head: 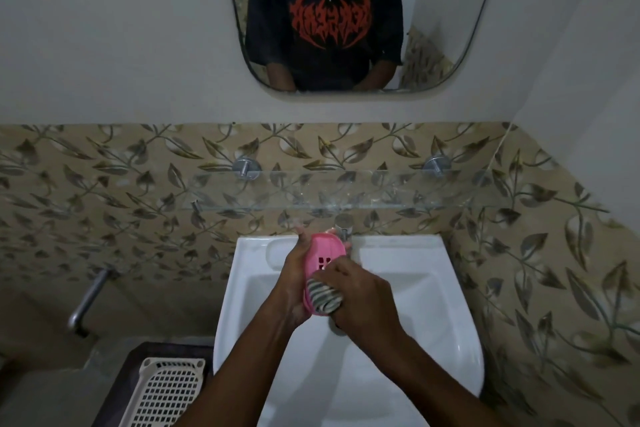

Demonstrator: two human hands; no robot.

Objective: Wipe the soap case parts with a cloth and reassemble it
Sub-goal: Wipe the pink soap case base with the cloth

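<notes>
Hands wiping pink soap case part over sink.

Left hand [294,284] holds the pink soap case part [323,250] tilted above the white sink [398,288], just in front of the tap [344,227], slotted face toward the camera; left fingers are curled round its long edges, clamped on it. Right hand [363,298] grips a striped cloth [323,296], fingers bunched tight round it, and presses it on the lower end of the part. Glass shelf [346,191] sits on the leaf-pattern tiles above the sink, with a mirror [433,10] higher up. White plastic basket [166,392] lies at lower left, well apart from the hands.
</notes>
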